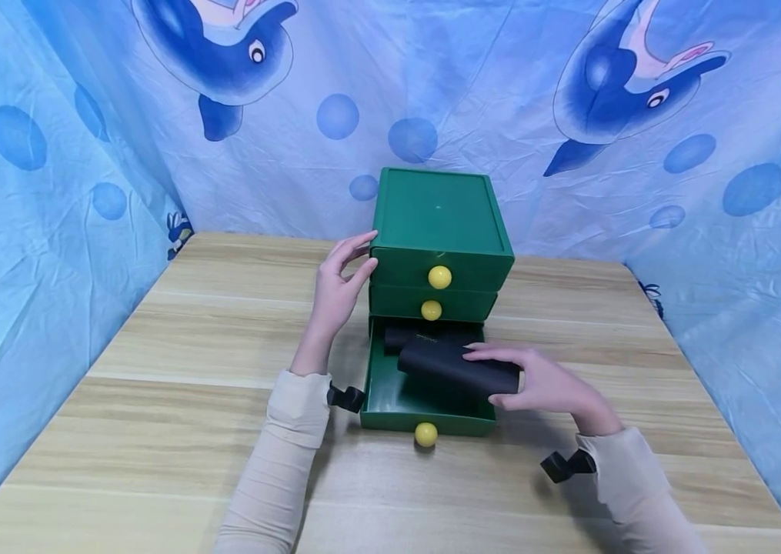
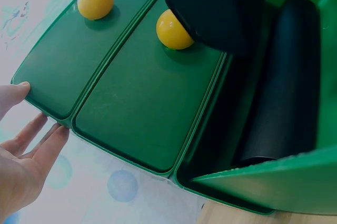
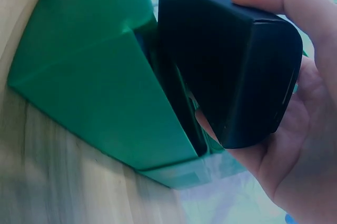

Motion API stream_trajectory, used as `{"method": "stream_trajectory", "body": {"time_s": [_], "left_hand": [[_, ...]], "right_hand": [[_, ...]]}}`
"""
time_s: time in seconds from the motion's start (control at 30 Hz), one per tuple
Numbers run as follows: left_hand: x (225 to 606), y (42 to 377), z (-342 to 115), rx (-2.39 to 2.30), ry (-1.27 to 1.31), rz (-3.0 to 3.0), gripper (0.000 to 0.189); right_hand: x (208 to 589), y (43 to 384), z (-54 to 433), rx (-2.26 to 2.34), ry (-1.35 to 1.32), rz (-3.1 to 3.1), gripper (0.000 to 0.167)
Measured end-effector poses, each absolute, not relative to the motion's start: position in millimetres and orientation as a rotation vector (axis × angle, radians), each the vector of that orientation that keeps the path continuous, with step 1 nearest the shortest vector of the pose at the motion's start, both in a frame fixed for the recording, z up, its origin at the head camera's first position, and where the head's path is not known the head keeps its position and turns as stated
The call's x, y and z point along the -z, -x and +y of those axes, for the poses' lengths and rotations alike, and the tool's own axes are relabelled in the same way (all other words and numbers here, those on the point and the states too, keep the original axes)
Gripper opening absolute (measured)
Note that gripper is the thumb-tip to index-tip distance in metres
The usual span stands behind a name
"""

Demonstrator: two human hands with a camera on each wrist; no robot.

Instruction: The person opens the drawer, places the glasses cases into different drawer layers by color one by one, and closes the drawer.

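A black glasses case (image 1: 455,368) with a rounded side is in my right hand (image 1: 545,381), which grips its right end between thumb and fingers. It tilts over the pulled-out bottom drawer (image 1: 390,421) of a green drawer cabinet (image 1: 438,211). Behind it in that drawer lies a second black case (image 1: 398,339), partly hidden in the head view; the left wrist view shows this case (image 2: 284,82) along the drawer. My left hand (image 1: 338,288) touches the cabinet's front left edge with thumb and fingertips, its fingers fairly straight.
The upper drawers are closed, with round yellow knobs (image 1: 439,277) on their fronts. Another yellow knob (image 1: 425,435) sits on the bottom drawer's front. The cabinet stands on a wood-grain table (image 1: 189,369). Blue cloth with dolphins (image 1: 272,169) hangs behind and at both sides.
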State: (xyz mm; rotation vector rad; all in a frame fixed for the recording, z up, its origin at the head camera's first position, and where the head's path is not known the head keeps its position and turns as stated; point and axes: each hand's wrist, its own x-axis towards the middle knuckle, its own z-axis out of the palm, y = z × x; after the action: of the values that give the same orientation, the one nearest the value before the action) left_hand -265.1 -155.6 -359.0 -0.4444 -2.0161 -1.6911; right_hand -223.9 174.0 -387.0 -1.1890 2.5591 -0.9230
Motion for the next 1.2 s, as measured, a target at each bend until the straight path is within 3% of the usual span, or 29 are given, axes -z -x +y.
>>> {"method": "stream_trajectory", "body": {"time_s": [1.2], "left_hand": [[360.2, 267.4, -155.7, 1.699, 0.441, -2.021, 0.038]], "right_hand": [[409.1, 231.5, 128.4, 0.739, 1.249, 2.472, 0.056]]}}
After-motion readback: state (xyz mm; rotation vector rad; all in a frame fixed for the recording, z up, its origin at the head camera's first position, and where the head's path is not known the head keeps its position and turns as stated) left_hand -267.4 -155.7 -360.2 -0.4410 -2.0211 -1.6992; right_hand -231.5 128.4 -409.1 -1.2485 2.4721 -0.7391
